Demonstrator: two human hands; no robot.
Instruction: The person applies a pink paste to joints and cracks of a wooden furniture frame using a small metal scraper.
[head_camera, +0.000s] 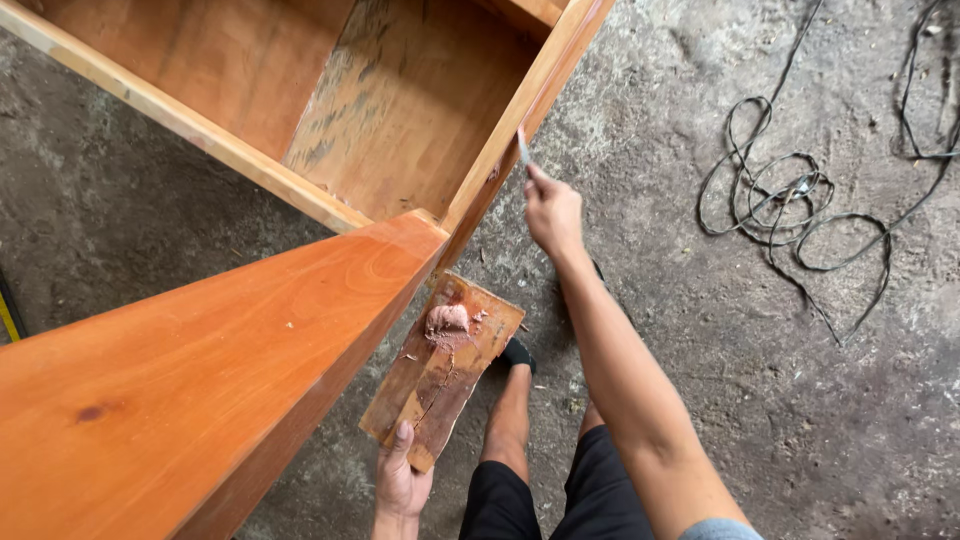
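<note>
Wooden board (440, 365) with putty gripped in left hand (400, 480), right hand (553, 212) clasping half-hidden blade (522, 148) at cabinet edge (520, 110).

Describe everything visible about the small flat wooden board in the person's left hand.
The small flat wooden board is a rough, brownish rectangular offcut, cracked along its length and stained. A lump of pinkish putty sits near its far end. The left hand grips its near corner, holding it tilted beside the orange wooden cabinet, above the concrete floor.
</note>
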